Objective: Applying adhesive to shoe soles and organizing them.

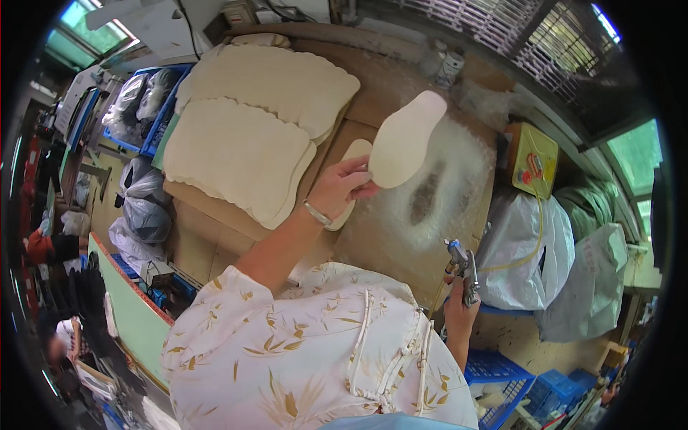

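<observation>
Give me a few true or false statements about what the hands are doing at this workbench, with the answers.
1. The left hand holds a pale insole. True.
2. The right hand is empty. False: it grips a metal spray gun.
3. The insole lies flat on the stacks of cut sheets. False: it is held up over the white-coated patch of the bench.
4. A yellow box sits at the bench's right. True.

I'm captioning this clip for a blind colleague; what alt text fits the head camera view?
A person's left hand holds a pale shoe insole above a workbench whitened by spray residue, while the right hand holds a metal spray gun low beside it. Stacks of cream wavy-edged sheets lie on the bench's left.
</observation>
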The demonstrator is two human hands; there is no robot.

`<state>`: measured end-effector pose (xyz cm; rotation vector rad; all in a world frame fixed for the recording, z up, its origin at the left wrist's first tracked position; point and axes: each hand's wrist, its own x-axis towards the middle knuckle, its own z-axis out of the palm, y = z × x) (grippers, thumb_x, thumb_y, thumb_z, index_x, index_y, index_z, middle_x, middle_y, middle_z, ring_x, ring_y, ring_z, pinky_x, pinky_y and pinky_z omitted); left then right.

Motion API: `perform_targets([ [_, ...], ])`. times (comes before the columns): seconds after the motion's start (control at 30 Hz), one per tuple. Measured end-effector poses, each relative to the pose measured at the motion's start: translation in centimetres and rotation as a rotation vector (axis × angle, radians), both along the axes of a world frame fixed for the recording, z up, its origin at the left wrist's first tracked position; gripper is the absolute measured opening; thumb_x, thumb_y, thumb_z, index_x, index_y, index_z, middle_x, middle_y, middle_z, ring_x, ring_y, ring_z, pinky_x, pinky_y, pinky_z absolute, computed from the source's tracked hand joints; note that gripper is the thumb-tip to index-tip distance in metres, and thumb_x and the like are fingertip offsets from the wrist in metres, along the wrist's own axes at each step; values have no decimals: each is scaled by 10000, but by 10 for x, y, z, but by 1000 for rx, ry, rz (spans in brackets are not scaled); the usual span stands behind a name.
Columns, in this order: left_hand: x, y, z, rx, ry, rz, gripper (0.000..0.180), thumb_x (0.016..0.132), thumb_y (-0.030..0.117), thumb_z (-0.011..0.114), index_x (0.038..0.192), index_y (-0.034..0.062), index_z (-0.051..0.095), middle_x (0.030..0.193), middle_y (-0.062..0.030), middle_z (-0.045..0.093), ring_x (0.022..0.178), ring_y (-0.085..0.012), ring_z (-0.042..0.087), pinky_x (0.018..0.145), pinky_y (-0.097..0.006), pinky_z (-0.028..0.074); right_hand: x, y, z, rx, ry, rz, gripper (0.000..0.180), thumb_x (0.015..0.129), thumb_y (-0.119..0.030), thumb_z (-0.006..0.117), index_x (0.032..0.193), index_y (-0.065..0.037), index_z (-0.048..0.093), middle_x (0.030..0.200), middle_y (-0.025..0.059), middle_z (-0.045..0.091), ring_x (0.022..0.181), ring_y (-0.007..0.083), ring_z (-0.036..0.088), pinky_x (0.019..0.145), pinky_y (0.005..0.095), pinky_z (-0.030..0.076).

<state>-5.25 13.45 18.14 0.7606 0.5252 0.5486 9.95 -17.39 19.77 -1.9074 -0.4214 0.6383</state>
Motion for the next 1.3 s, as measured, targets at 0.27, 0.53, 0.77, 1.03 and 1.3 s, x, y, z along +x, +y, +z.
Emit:
perform_targets([
  [0.27, -138, 45, 10, 176, 180, 298, 358, 899, 31, 534, 1257, 36, 543, 1058, -80, 646, 880, -176, 664, 780, -323, 571, 4, 23, -26, 31, -26, 236, 179, 930, -191, 544, 888, -38, 628, 709, 10, 623, 422, 10, 392, 376, 219, 285],
  [0.53, -291, 152, 1, 321, 243, 601, 386, 883, 7, 565, 1266, 50, 539, 973, -63, 645, 859, -199, 667, 804, -345, 569, -10, 53, -32, -33, -83, 314, 239, 930, -241, 557, 884, -21, 641, 644, -31, 536, 429, 21, 375, 391, 241, 259],
  [0.77, -380, 263, -25, 288, 247, 592, 404, 884, 24, 570, 1284, 48, 519, 1002, -61, 639, 862, -183, 657, 802, -320, 561, -43, 72, -38, -54, -145, 132, 252, 942, -269, 549, 1011, -36, 614, 706, -4, 581, 422, 24, 364, 373, 239, 263],
  [1.03, -437, 312, -40, 247, 183, 603, 373, 900, 20, 541, 1271, 46, 526, 1014, -83, 655, 886, -203, 663, 828, -338, 552, -91, 95, -20, -172, -119, -44, 269, 961, -200, 509, 997, 50, 600, 823, 66, 614, 732, 141, 551, 687, 303, 434],
  [1.3, -498, 263, -46, 156, 128, 687, 322, 924, 35, 512, 1244, 62, 545, 1065, -69, 654, 912, -199, 655, 815, -317, 547, -121, 123, -11, -273, -100, -67, 285, 958, -243, 521, 990, 26, 612, 790, 48, 608, 701, 110, 512, 633, 282, 410],
])
